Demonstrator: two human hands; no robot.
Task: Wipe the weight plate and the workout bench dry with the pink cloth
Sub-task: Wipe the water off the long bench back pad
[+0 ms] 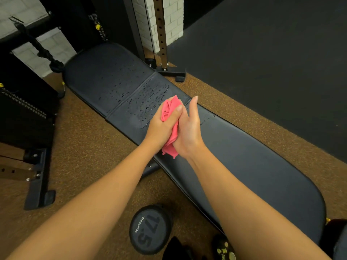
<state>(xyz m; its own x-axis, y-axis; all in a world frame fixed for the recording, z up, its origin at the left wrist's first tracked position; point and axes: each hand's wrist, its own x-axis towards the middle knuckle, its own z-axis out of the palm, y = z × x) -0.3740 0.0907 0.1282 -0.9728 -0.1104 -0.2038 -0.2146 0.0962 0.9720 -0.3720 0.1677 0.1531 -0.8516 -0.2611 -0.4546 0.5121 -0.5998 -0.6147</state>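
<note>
Above the workout bench [244, 156], the left hand [163, 124] grips the pink cloth [170, 107]; the right hand [189, 132] presses it, fingers [193, 104] straight.

The left hand [161, 126] grips the bunched pink cloth [170, 107] against the right hand [189, 132] over the workout bench [253, 166], water droplets [148, 98] just beyond them, a dumbbell [148, 229] marked 17.5 below the forearms.
</note>
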